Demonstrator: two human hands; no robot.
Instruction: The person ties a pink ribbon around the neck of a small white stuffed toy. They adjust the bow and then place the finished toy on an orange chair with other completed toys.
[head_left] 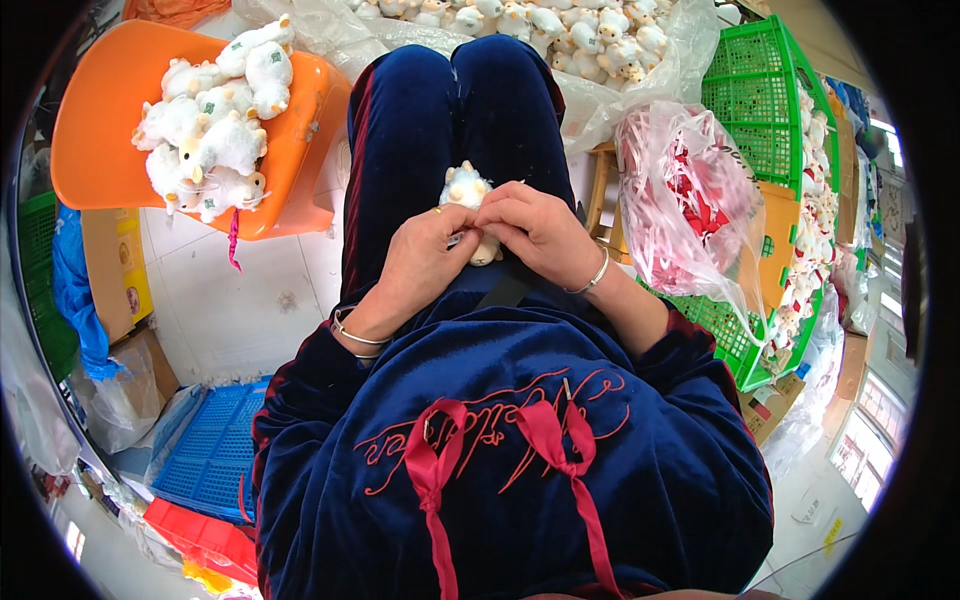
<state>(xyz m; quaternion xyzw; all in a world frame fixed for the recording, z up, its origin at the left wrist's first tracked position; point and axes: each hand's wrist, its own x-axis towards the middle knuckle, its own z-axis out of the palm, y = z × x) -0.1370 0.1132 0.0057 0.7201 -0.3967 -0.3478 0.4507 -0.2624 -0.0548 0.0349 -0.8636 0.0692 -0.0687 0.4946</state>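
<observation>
A small white plush sheep (pixel 466 187) lies on my lap, between my thighs in dark blue velvet trousers. My left hand (pixel 432 252) closes on the toy from the left, its thumb and forefinger against the middle. From the other side my right hand (pixel 540 232) bends over the toy, fingers pinched together. The fingertips of both hands meet over the sheep's middle and cover it. Its woolly far end and a pale near end show past them. Whether a ribbon or thread is pinched there, I cannot tell.
Several plush sheep (pixel 225 130) are piled on an orange chair (pixel 95 130) at left. More fill a clear plastic sheet (pixel 330 50) beyond my knees. A bag of pink and red ribbons (pixel 680 200) hangs at right beside green crates (pixel 750 90). A blue crate (pixel 215 450) stands lower left.
</observation>
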